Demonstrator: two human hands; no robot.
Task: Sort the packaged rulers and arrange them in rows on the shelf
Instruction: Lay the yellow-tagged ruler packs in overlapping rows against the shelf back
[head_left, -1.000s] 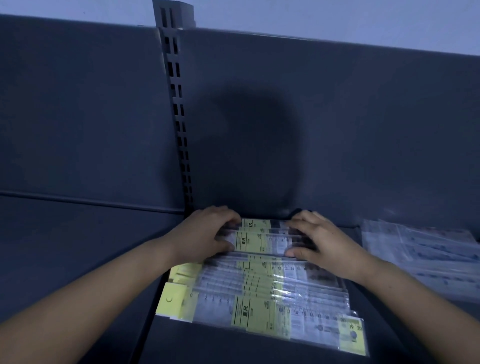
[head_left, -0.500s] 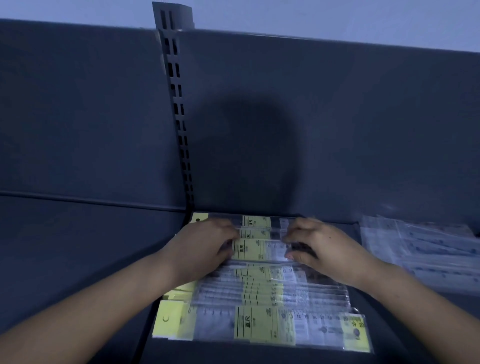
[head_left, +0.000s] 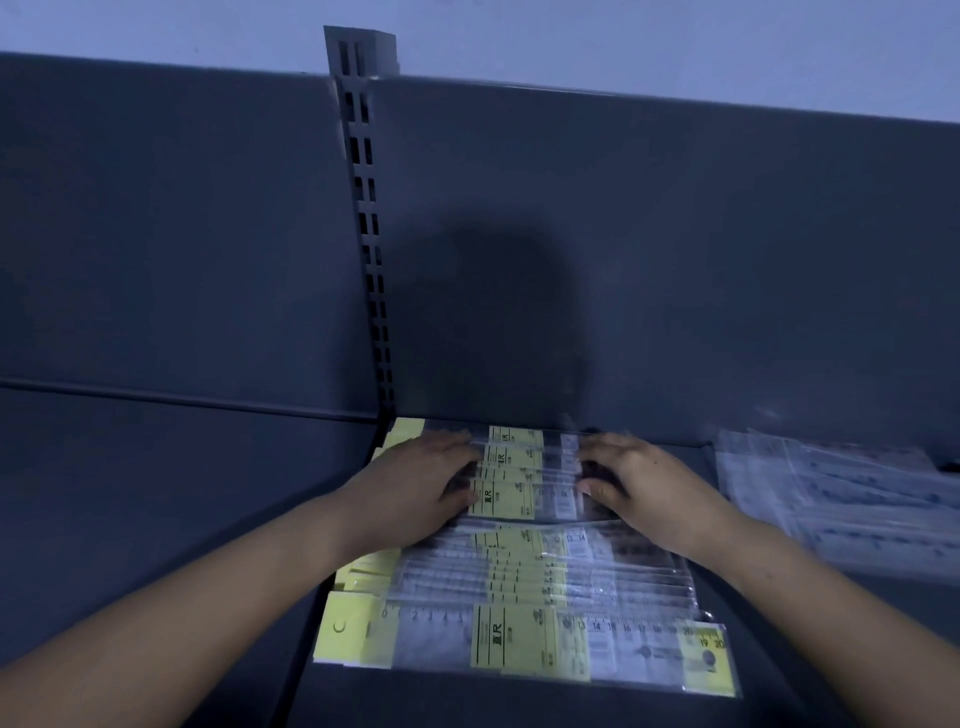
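Since the earlier frame, both hands have eased the rear batch of packaged rulers (head_left: 511, 467) toward the back panel (head_left: 675, 286), uncovering a yellow header card (head_left: 405, 431) at its left end. Left hand (head_left: 421, 483) and right hand (head_left: 644, 488) bracket the batch at either end. On each, the fingers lie close together and bent down onto the packets, with the thumb set toward the near edge. This appears to pinch the overlapped sleeves front to back, so that they shift as one and stay square. Probable purpose: closing the row against the panel, beside the slotted upright (head_left: 371, 260).

The batch lies crosswise at the rear of the shelf (head_left: 519, 701), touching the nearer rows (head_left: 519, 582), which overlap like shingles toward the front edge. Each ruler is a clear graduated strip in a transparent sleeve, with a yellow central label and a yellow end card; numerals up to 20 can be read on the frontmost. Other clear packets (head_left: 841, 493) lie apart to the right, blurred.
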